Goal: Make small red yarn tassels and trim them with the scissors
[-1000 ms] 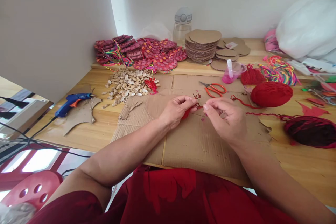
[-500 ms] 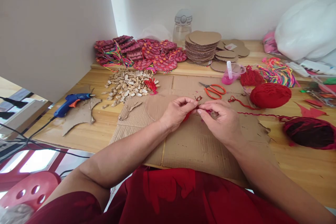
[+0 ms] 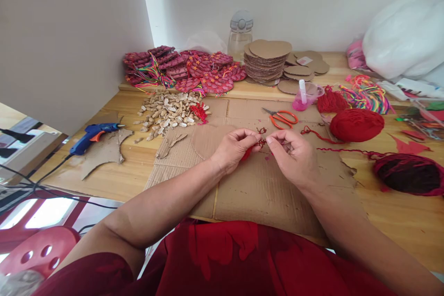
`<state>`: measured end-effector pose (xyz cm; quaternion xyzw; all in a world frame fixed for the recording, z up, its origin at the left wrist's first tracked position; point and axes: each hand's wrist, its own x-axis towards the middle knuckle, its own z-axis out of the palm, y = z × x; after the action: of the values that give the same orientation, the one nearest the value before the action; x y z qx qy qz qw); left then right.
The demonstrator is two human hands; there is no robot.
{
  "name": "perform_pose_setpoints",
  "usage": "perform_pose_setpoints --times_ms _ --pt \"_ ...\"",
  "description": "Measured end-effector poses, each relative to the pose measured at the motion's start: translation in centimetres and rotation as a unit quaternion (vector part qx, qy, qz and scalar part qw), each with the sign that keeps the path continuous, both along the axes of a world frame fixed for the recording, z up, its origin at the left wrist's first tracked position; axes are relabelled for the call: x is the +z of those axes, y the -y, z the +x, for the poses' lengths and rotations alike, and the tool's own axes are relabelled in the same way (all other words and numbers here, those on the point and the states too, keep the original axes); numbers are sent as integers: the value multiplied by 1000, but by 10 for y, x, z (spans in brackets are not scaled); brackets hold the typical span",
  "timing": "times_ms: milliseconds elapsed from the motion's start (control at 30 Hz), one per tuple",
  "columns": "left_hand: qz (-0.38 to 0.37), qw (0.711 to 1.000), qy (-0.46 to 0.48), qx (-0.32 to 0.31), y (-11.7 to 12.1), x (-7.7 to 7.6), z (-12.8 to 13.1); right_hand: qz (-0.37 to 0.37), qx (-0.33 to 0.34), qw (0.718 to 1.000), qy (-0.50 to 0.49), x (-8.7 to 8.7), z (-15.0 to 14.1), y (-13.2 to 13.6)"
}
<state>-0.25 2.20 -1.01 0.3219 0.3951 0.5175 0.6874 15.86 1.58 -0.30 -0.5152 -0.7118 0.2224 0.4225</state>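
Left hand (image 3: 231,151): fingers pinching red yarn (image 3: 247,153) over cardboard (image 3: 256,194). Small gap to right hand (image 3: 294,155), fingertips drawn together; cannot tell whether they grip a strand. Scissors (image 3: 285,119) lie just beyond.

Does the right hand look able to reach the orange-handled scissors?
Probably yes: the orange-handled scissors lie uncovered on the cardboard just beyond the right hand, though its fingers seem busy pinching yarn.

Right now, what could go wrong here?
Orange-handled metal scissors lie just beyond the right hand; a reaching finger might catch the blades. A clear plastic cup with pink contents stands near the oval red yarn ball, which might roll into it. The dark red yarn strand could tangle.
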Motion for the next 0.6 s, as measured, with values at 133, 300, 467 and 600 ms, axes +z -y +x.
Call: perform_pose_setpoints --times_ms 133,300,467,600 --pt "6 1000 -2 18 -2 0 -1 89 -7 994 57 3 0 1" --pt "20 999 13 35 -3 1 -1 145 17 984 106 3 -2 2" --pt "16 1000 15 17 -1 0 1 76 13 996 40 -1 -3 0" --pt "8 999 26 16 -1 -2 2 78 -11 997 -2 -3 -5 1"
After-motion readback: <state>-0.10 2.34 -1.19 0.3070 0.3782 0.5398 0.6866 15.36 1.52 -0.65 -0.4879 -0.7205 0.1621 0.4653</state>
